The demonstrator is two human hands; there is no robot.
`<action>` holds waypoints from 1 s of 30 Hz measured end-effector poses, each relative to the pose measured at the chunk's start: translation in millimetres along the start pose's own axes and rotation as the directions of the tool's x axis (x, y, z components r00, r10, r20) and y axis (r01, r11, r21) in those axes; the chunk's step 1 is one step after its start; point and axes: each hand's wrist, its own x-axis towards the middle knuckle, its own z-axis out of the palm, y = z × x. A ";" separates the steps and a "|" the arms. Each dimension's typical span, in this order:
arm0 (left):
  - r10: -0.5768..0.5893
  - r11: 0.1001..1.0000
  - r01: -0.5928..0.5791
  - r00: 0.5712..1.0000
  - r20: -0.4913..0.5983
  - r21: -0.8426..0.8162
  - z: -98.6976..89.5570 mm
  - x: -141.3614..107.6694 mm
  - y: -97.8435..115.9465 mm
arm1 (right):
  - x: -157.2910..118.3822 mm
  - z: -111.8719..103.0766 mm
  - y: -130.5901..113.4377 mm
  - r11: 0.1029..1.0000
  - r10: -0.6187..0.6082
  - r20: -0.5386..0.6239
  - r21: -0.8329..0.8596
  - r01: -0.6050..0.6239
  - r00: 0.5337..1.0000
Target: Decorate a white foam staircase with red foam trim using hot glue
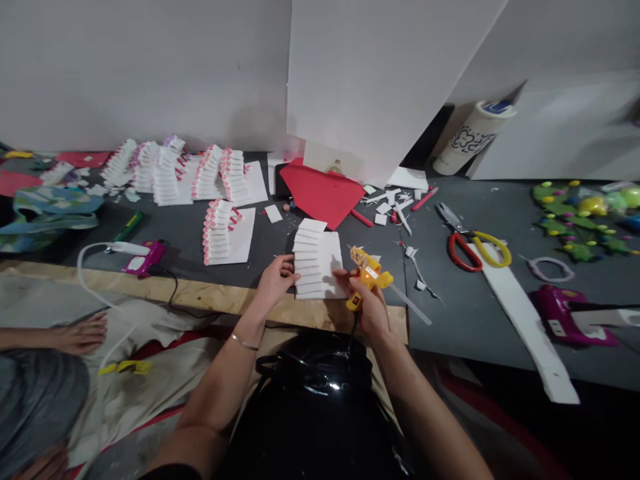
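A white foam board [331, 263] lies at the table's near edge, with a stack of overlapping white strips [307, 260] along its left half. The curled fingers of my left hand [278, 279] grip the left edge of this piece, the thumb at its lower strips. My right hand [373, 308] is wrapped round the handle of a yellow hot glue gun [369, 275], and its fingertips reach the board's right edge. A clear glue stick [411, 305] sticks out of the gun's back. The nozzle points up and left, close beside the board.
Several finished strip stacks with pink-red ends [216, 233] stand at the left and back. Red paper [323, 193], white scraps [387, 207], scissors [465, 243] and a long white strip [525, 320] lie around. Purple clamps [145, 258] grip the table. Another person's hand [83, 333] rests at left.
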 end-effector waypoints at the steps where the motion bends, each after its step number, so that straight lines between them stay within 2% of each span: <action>1: 0.002 1.000 -0.002 1.000 0.002 0.005 -0.1 0.4 0.1 | 0.1 0.0 0.2 1.000 -0.001 -0.001 0.002 0.001 1.000; 30: -0.014 1.000 0.014 0.998 0.061 0.008 -0.8 4.1 3.6 | 0.5 -2.1 2.2 1.000 0.024 0.004 -0.009 -0.024 1.000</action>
